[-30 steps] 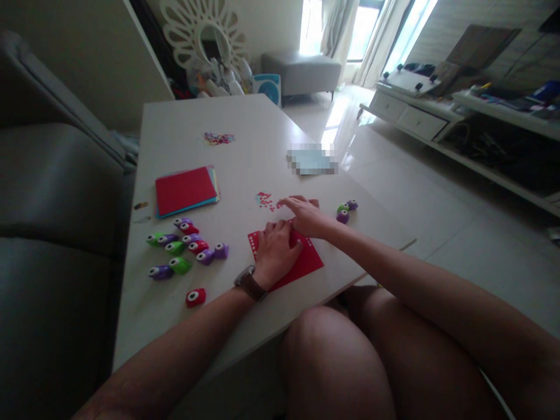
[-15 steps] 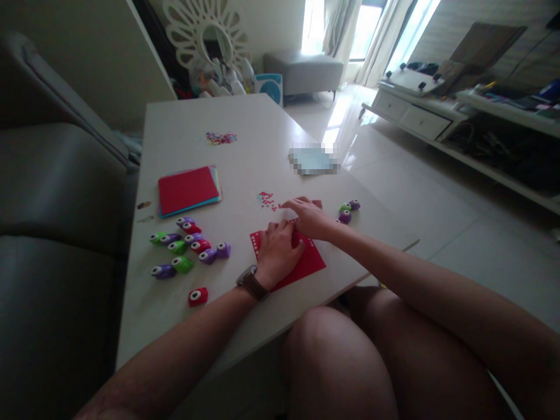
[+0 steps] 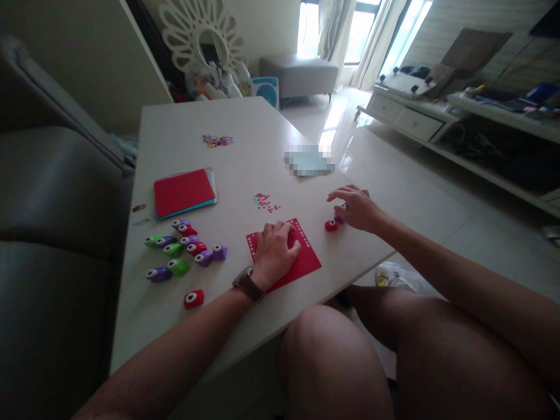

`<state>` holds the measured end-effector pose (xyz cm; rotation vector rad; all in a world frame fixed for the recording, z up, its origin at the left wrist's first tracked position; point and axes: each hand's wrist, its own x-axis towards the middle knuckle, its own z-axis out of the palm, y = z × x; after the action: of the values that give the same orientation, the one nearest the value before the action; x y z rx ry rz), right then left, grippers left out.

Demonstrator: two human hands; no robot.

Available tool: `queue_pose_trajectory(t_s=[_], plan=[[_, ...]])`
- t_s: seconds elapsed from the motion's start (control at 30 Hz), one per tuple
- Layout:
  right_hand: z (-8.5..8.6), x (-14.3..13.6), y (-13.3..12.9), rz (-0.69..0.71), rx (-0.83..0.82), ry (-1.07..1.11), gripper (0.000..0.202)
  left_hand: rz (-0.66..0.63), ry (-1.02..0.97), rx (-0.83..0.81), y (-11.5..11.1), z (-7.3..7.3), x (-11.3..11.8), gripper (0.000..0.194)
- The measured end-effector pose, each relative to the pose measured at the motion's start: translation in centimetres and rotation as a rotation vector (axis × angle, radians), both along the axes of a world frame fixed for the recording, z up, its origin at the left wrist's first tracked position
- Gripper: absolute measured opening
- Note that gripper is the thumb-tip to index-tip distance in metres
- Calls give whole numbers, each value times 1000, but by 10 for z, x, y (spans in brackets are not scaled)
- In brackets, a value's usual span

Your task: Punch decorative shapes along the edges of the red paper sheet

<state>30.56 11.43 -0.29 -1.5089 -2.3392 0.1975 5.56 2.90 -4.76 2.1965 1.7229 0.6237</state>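
Note:
My left hand point(image 3: 276, 252) lies on a red sheet of paper point(image 3: 306, 262), fingers slightly bent and holding nothing. Small punched holes run along the left and far edges of that sheet. To its right, my right hand point(image 3: 359, 209) reaches over a few craft punches with its fingers apart. One purple punch point(image 3: 339, 218) shows partly beneath those fingers, and a red punch point(image 3: 331, 226) stands just left of it. Other punches there are hidden by the hand. Red paper bits point(image 3: 266, 202) are scattered beyond the sheet.
Several purple, green and red punches point(image 3: 178, 266) stand at the left, with one red punch point(image 3: 193, 298) nearer me. Behind them lies a stack of coloured paper point(image 3: 184, 192). Confetti point(image 3: 217, 140) and a blurred pale object point(image 3: 308, 161) are farther back on the white table point(image 3: 245, 163).
My right hand has left the red sheet and moved right, over the punches. A red punch now stands beside them. My left hand stays on the sheet.

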Motion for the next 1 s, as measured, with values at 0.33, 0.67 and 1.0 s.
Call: queue_pose_trajectory(t_s=[0.33, 0.67, 1.0], plan=[[7, 31, -6, 154, -70, -40, 17, -7, -6, 6, -1, -1, -1, 15], [-3, 34, 2, 264, -98, -14, 22, -5, 10, 20, 1, -4, -1, 15], [-2, 27, 1, 324, -129, 16, 18, -10, 2, 31, 1, -3, -1, 15]])
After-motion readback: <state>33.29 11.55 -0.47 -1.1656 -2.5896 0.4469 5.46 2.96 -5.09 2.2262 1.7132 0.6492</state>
